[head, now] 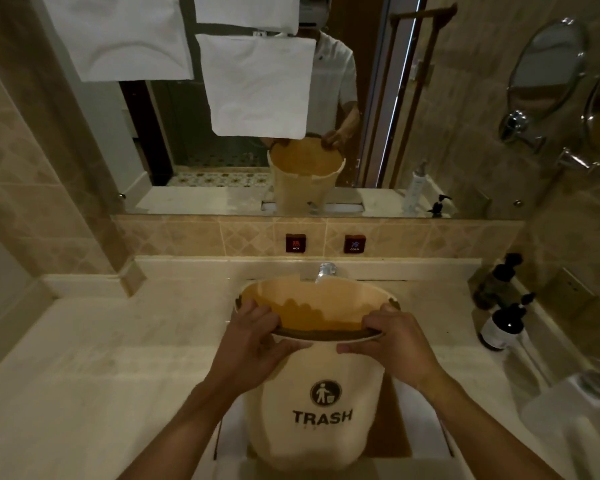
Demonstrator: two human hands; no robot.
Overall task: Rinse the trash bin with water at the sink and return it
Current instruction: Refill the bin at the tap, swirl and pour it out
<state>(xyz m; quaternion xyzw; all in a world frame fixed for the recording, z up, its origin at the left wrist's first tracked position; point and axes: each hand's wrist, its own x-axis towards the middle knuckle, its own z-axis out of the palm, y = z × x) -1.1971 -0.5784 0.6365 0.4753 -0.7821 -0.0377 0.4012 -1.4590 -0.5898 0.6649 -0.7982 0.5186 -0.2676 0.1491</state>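
A pale marble counter [84,358] runs under a wall mirror [257,150] in a tiled bathroom. Dark pump bottles [503,327] stand along the right edge. Over the sink [420,420], just below the faucet [326,271], the cream trash bin [323,410] hangs, left hand [253,337] and right hand [395,344] gripping its near rim.

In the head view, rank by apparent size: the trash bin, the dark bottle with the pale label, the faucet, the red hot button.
1. trash bin, largest, though nearest the camera.
2. dark bottle.
3. faucet and hot button: look alike; the faucet is partly hidden, so unranked.
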